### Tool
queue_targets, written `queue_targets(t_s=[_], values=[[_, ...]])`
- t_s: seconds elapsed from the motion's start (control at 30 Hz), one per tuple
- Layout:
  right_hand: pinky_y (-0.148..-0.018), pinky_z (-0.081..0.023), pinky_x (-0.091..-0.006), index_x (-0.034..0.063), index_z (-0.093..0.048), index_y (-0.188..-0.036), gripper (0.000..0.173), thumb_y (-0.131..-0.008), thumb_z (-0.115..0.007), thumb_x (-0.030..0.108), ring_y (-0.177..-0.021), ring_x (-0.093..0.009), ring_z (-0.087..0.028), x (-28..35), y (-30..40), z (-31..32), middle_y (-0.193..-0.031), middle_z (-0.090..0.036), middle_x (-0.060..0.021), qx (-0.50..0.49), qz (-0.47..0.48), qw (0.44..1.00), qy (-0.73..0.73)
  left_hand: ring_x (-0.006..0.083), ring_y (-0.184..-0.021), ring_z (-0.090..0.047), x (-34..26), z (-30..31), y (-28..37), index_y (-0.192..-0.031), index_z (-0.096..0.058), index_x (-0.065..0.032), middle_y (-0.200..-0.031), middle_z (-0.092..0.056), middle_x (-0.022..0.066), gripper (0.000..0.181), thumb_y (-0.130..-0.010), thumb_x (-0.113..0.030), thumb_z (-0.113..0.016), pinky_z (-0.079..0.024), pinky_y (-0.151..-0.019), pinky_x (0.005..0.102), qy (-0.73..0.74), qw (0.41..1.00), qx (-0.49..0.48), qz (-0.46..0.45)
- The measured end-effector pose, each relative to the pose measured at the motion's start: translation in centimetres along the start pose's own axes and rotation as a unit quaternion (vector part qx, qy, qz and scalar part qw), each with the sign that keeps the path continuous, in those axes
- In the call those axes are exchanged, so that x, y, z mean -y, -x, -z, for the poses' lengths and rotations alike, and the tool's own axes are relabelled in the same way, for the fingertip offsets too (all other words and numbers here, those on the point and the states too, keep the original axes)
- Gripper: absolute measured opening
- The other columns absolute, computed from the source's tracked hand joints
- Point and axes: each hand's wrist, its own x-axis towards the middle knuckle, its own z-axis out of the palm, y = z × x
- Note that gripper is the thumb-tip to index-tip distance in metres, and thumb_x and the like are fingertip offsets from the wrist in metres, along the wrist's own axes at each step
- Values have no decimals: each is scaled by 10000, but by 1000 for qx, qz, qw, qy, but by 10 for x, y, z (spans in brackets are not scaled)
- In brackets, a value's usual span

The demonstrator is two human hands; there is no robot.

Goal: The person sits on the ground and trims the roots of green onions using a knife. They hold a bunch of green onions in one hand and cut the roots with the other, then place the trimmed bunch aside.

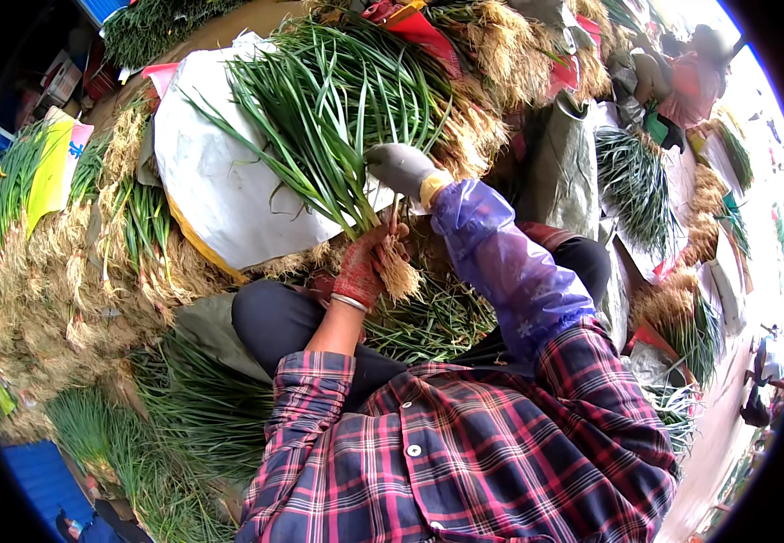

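My left hand (pixel 362 265), in a red glove with a bracelet at the wrist, grips a few green onion stalks (pixel 362 207) just above their pale, stringy roots (pixel 400 275). The leaves fan up and to the left over a white sack (pixel 222 163). My right hand (pixel 402 170), in a grey glove below a purple plastic sleeve, is at the leaves and stems just above the left hand; its fingers are partly hidden, so what it grips cannot be told. Beyond it lies a large heap of green onions (pixel 337 75) with roots to the right.
Loose green leaves (pixel 432 326) lie between my knees. Rooted onion bunches (pixel 59 271) spread along the left, and more (pixel 636 176) stand at the right. A grey-green sack (pixel 561 176) is beside my right knee. Another person (pixel 694 88) is at the upper right.
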Motion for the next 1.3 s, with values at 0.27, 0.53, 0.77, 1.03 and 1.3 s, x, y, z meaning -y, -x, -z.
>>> queue_targets(t_s=[0.27, 0.53, 0.77, 1.03, 1.3], values=[[-615, -479, -271, 60, -663, -978, 253, -957, -561, 291, -705, -138, -613, -82, 93, 47, -767, -641, -51, 91, -141, 924, -344, 177, -717, -643, 2, 8, 12, -1049, -620, -12, -1019, -691, 162, 279, -914, -256, -620, -578, -633, 348, -31, 999, 6, -30], [-656, -481, -229, 70, -634, -1189, 273, -954, -613, 207, -764, -91, -589, -2, 102, 2, -977, -667, -7, 45, -172, 769, -614, 211, -720, -642, 2, -1, 13, -1152, -606, -27, -1060, -661, 149, 391, -891, -313, -660, -552, -695, 392, 113, 984, 135, -25], [-639, -526, -268, -13, -669, -1026, 295, -906, -696, 255, -694, -127, -622, 49, 45, -25, -847, -673, -36, -36, -130, 804, -579, 212, -720, -615, 2, 13, 13, -1045, -636, -28, -1000, -663, 123, 292, -936, -298, -604, -550, -639, 415, 86, 986, 122, -74], [-807, -521, -356, -16, -625, -1178, 325, -972, -534, 218, -870, -286, -676, 11, 62, -65, -966, -696, -198, -108, -74, 901, -413, 177, -634, -623, 0, 1, 14, -1073, -617, -47, -862, -675, 70, 264, -968, -282, -559, -546, -583, 347, -9, 997, -37, -65], [-490, -390, -218, 64, -625, -981, 206, -1010, -547, 252, -551, -63, -447, -62, 100, -86, -688, -544, 44, -231, -265, 758, -550, 141, -653, -612, 7, 4, 13, -1143, -606, -41, -949, -681, 94, 301, -970, -286, -574, -553, -619, 332, 53, 996, 34, -60]])
